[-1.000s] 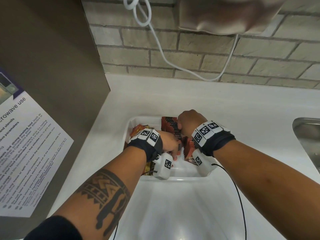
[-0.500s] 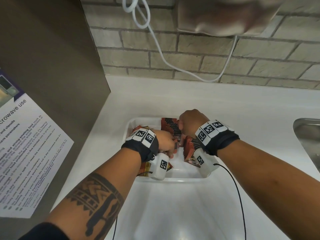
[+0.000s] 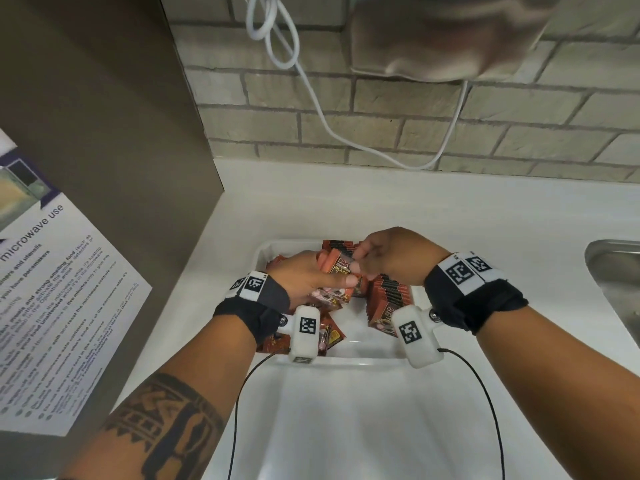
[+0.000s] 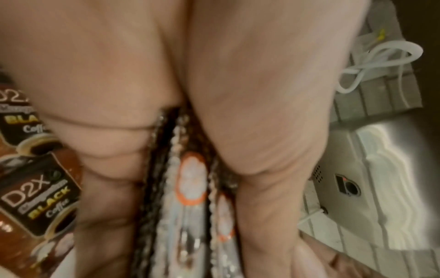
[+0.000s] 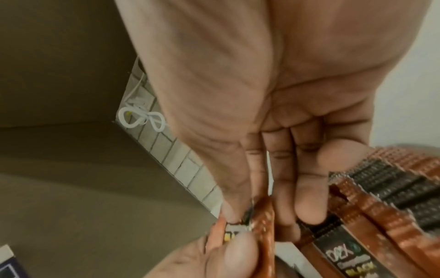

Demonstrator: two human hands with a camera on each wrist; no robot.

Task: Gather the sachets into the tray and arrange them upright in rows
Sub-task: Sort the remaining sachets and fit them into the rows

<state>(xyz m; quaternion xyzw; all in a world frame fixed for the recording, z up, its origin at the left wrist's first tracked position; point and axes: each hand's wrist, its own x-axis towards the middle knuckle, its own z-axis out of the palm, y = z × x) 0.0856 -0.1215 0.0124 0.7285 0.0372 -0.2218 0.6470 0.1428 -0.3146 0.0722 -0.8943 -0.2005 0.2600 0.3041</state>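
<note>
Both hands meeting up over the middle

Left hand (image 3: 304, 277) has thumb and fingers clamped on a small bunch of sachets (image 3: 337, 271); right hand (image 3: 388, 256) curls in from the other side, fingertips pinching that bunch's top edge. Forearms angle inward, wrists banded.

Tray (image 3: 346, 358) on counter (image 3: 450, 220), sachets (image 3: 388, 296) inside, sink (image 3: 616, 289) right

Even light is falling from above, glaring off the white counter (image 3: 346, 427). The head view is bending at its edges. Both wrist views are looking dimmer, blurring the sachets (image 4: 190, 188).
</note>
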